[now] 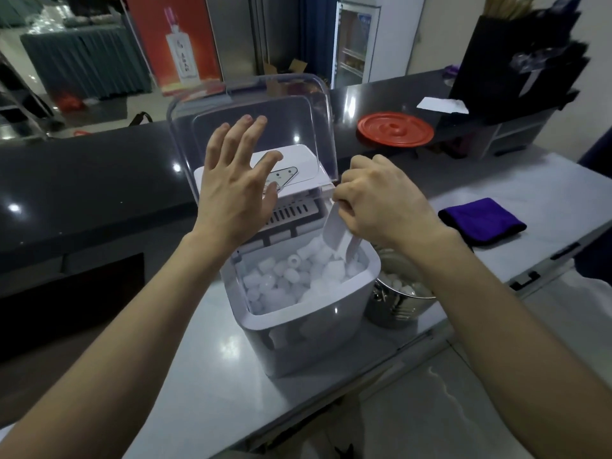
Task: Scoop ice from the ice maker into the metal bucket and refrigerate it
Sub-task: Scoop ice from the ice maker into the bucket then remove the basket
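Observation:
A white ice maker point(318, 332) stands on the pale counter, its clear lid point(251, 104) raised and its bin full of ice pieces point(291, 279). My right hand point(377, 203) grips the handle of a white scoop point(334, 233), whose tip is dug into the ice at the bin's right side. My left hand point(235, 187) is spread flat with straight fingers against the raised lid. Right of the machine stands the metal bucket point(397, 306), holding some ice and partly hidden by my right forearm.
A folded purple cloth point(480, 220) lies on the counter to the right. On the dark raised bar top behind sit a red round lid point(395, 129), a white paper slip point(442, 105) and a black bag point(516, 54). A glass-door fridge point(356, 41) stands in the background.

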The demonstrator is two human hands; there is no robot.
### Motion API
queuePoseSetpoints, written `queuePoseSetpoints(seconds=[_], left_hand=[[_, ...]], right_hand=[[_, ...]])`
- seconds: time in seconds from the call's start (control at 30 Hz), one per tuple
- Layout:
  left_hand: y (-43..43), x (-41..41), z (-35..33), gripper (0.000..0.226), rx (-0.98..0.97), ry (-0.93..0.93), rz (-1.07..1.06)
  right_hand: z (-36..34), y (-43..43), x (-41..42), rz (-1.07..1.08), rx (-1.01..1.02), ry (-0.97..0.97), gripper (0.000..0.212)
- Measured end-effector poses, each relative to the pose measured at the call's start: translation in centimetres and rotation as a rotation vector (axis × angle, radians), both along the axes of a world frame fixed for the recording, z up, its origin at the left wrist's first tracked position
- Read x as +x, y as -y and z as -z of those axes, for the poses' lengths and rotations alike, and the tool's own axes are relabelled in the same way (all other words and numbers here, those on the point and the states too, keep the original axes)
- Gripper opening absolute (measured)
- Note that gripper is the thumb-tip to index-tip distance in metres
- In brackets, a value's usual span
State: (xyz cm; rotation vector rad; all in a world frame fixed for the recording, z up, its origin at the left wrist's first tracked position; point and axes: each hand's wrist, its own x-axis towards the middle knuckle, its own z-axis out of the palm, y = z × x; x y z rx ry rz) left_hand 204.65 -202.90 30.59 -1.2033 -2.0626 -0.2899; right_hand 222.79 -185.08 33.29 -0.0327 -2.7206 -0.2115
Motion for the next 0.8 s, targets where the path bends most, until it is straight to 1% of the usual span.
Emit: queuePoseSetpoints(seconds=[0.1,0.23,0.3,0.37,0.5,0.7,0.8], left_hand=[[0.0,0.1,-0.1,0.047,-0.005,0.02,-0.004],[-0.2,0.1,0.1,0.046,0.011,0.038,0.006],[-0.2,0.1,0.2,0.047,0.013,0.042,0.012],[-0.3,0.0,0.2,0.048,0.004,0.045,0.012],[-0.2,-0.3,0.4,0.05,0.003,0.036,0.022],[-0.3,-0.8,0.7,0.05,0.008,0.024,0.043],[-0.4,-1.0,0.9,0.05,0.015,0.013,0.044]], right_hand=[[0.2,0.4,0.6,0.033,0.022,-0.009,0.019],[1.3,1.2,0.4,0.095,0.015,0.041,0.025],[2.0,1.5,0.1,0.14,-0.019,0.074,0.027],[2.4,1.5,0.0,0.17,-0.067,0.058,0.027],[2.9,2.1,-0.4,0.143,-0.146,0.053,0.027],[1.5,0.8,0.7,0.135,-0.005,-0.1,0.026],[0.9,0.5,1.1,0.081,0.06,-0.109,0.023]])
